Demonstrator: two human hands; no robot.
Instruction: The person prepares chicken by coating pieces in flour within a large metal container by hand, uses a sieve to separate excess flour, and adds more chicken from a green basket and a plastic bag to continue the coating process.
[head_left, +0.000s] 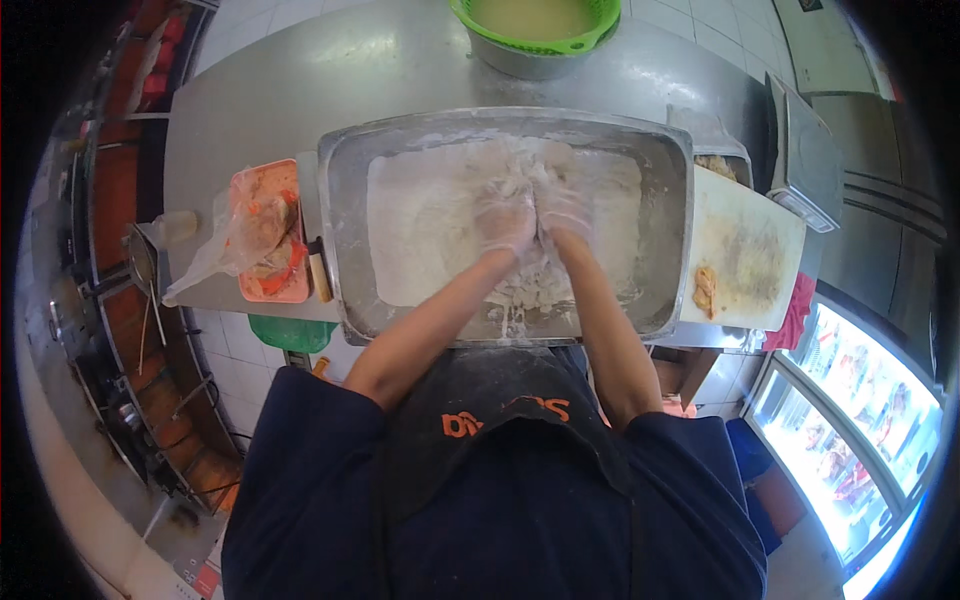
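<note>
A deep metal tray (328, 225) stands in front of me with a thick layer of white flour (420, 225) in it. My left hand (506, 217) and my right hand (562, 210) are side by side in its middle, both in clear plastic gloves dusted with flour. Their fingers point away from me into a heap of clumpy, flour-coated pieces (529, 165). Flour and clumps hide the fingertips, so any grip on a piece cannot be made out. More flaky clumps (532, 289) lie between my wrists, and whitish streaks run down the tray's near wall.
On the left are an orange tray (304, 281) with bagged food (262, 225) and a knife handle (320, 277). To the right lies a white cutting board (742, 225) with a raw-looking meat piece (705, 291). A green basket (577, 45) sits in a metal pot (517, 61) behind.
</note>
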